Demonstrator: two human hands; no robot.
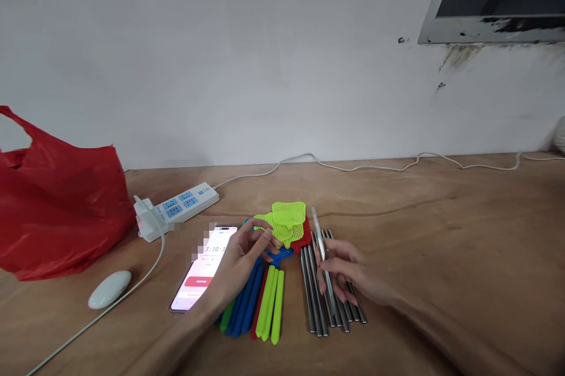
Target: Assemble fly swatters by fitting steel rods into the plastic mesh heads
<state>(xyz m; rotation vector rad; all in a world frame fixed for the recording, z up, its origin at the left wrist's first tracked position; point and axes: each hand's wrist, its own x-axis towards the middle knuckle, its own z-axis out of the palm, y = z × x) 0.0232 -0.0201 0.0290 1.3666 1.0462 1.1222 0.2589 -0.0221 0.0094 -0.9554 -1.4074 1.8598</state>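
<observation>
My right hand (342,267) grips a thin silver metal rod (318,232) between thumb and fingers, its far end tilted up. Below that hand lies a row of similar metal rods (311,299) on the table. My left hand (251,249) is over the near side of a pile of mesh fly swatter heads, its fingers loosely bent and apart, with nothing visible in them. The pile shows yellow-green heads (289,214), a red head (303,238) and a blue one (280,256). Coloured plastic handles (267,305) in green, blue, red and yellow-green lie side by side beneath my left wrist.
A phone (203,273) with a lit timer screen lies left of my left hand. Beyond it are a white power strip (194,199), its cable along the wall, a white oval mouse-like object (109,289) and a red plastic bag (62,205) on the wooden table (463,235).
</observation>
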